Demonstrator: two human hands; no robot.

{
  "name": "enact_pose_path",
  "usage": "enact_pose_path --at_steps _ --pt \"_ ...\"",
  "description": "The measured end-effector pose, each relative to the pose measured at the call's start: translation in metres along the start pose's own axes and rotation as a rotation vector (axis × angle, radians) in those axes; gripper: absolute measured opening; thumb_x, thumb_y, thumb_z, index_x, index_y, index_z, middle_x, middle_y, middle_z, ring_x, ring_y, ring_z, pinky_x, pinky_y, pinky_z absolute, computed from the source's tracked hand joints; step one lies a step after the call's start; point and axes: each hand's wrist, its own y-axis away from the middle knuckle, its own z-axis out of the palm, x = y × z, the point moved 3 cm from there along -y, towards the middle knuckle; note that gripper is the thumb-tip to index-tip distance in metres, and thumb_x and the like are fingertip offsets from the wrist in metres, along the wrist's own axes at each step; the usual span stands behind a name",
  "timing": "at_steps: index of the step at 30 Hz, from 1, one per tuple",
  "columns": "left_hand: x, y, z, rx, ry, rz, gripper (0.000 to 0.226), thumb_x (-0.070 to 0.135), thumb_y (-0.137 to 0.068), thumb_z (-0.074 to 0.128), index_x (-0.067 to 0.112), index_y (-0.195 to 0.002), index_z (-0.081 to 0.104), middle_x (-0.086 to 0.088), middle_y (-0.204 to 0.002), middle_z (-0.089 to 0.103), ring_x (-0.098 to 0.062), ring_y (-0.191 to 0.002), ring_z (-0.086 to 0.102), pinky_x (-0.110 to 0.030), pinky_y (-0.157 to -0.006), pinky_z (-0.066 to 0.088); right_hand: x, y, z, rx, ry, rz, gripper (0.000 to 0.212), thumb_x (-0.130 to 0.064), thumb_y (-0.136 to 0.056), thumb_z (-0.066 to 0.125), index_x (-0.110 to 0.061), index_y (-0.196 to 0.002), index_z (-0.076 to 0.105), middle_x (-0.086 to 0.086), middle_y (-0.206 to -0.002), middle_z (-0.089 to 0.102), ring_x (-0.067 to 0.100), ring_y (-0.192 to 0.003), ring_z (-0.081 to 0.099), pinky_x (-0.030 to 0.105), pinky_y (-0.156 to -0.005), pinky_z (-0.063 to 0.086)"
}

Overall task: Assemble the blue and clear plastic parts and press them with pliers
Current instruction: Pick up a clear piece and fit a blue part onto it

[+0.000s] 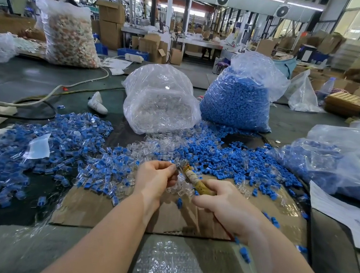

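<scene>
— Over the cardboard sheet (93, 207), near its far edge, we keep both hands close together. Left hand (155, 178): fingers curled, pinching something small at the fingertips. We take it for a blue-and-clear pair, but it is too small to tell.

— And the right hand (223, 202)?

— Wrapped round the taped handles of the pliers (192, 177), nose pointing at the left fingertips. We cannot tell how the jaws stand; the fingers hide the nose. Holding the piece up likely lets the tool meet it squarely.

— Why is stock laid as it is?

— Supply sits within reach: loose blue parts (227, 160) along the far right of the sheet, clear parts (151, 146) beside them at the far middle, each spilling from its own bag, the clear-parts bag (160, 103) and the blue-parts bag (237, 102) behind. Joined pieces (48, 145) spread off the left edge, apart from the raw stock, so we judge that the done pile.

— Stage?

— Pressing, we reckon.
</scene>
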Motion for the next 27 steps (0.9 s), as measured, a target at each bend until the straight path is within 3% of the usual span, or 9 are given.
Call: enact_pose_path --at_steps 3,6,8,12,16,19,23,27 --pt "0.008 -0.001 -0.014 0.082 -0.216 0.150 0.007 0.006 -0.089 0.059 0.005 -0.092 0.065 -0.003 -0.074 0.064 -0.010 -0.059 0.059 -0.019 -0.053 0.051 0.009 -0.005 -0.005 0.113 -0.033 0.008 0.015 -0.008 -0.081 0.062 -0.014 -0.095 0.060 -0.011 -0.060 0.054 0.003 -0.045 0.044 0.015 -0.044 0.035" --pt "0.019 -0.003 -0.037 0.280 -0.799 0.402 0.015 0.020 -0.092 0.057 0.018 -0.102 0.068 0.007 -0.086 0.064 -0.002 -0.063 0.053 -0.014 -0.052 0.039 0.023 -0.013 -0.017 0.342 0.316 0.043 0.030 -0.019 -0.082 0.061 -0.015 -0.111 0.056 0.003 -0.097 0.058 0.019 -0.083 0.056 0.037 -0.074 0.051" --pt "0.023 -0.006 -0.054 0.390 -1.047 0.471 0.020 0.026 -0.092 0.055 0.024 -0.108 0.068 0.002 -0.098 0.066 -0.008 -0.073 0.049 -0.022 -0.062 0.038 0.032 -0.015 -0.026 0.432 0.514 0.142 0.044 -0.027 -0.085 0.059 -0.018 -0.126 0.048 0.004 -0.108 0.049 0.025 -0.107 0.047 0.043 -0.093 0.043" --pt "0.021 -0.014 -0.079 0.484 -1.290 0.450 0.022 0.030 -0.093 0.054 0.032 -0.110 0.067 0.001 -0.100 0.059 -0.018 -0.088 0.041 -0.034 -0.077 0.032 0.046 -0.020 -0.035 0.495 0.737 0.230 0.042 -0.041 -0.088 0.056 -0.020 -0.123 0.047 0.007 -0.118 0.047 0.028 -0.116 0.040 0.042 -0.096 0.036" --pt "0.020 -0.016 -0.079 0.506 -1.373 0.443 0.024 0.028 -0.093 0.053 0.036 -0.113 0.064 0.004 -0.106 0.055 -0.021 -0.100 0.039 -0.036 -0.085 0.030 0.055 -0.025 -0.035 0.509 0.866 0.246 0.043 -0.051 -0.088 0.053 -0.021 -0.119 0.048 0.007 -0.121 0.048 0.027 -0.116 0.042 0.039 -0.094 0.037" --pt "0.018 -0.013 -0.064 0.451 -1.279 0.560 0.029 0.021 -0.089 0.059 0.031 -0.116 0.063 0.004 -0.108 0.055 -0.018 -0.102 0.037 -0.034 -0.087 0.027 0.059 -0.027 -0.034 0.534 0.901 0.228 0.047 -0.053 -0.088 0.053 -0.022 -0.122 0.047 0.007 -0.124 0.048 0.027 -0.119 0.042 0.039 -0.096 0.037" --pt "0.011 0.000 -0.034 0.187 -1.040 0.709 0.022 0.015 -0.087 0.062 0.018 -0.107 0.067 0.003 -0.098 0.060 -0.008 -0.093 0.038 -0.020 -0.085 0.028 0.061 -0.027 -0.031 0.534 0.928 0.217 0.052 -0.056 -0.088 0.050 -0.023 -0.128 0.043 0.007 -0.127 0.046 0.026 -0.120 0.041 0.038 -0.097 0.038" --pt "-0.003 0.011 -0.012 -0.079 -0.962 0.710 0.018 0.011 -0.087 0.062 0.016 -0.104 0.067 0.007 -0.093 0.060 -0.006 -0.089 0.051 -0.019 -0.084 0.044 0.063 -0.028 -0.030 0.528 0.929 0.239 0.054 -0.057 -0.088 0.049 -0.024 -0.131 0.041 0.006 -0.130 0.044 0.026 -0.123 0.040 0.039 -0.098 0.037"
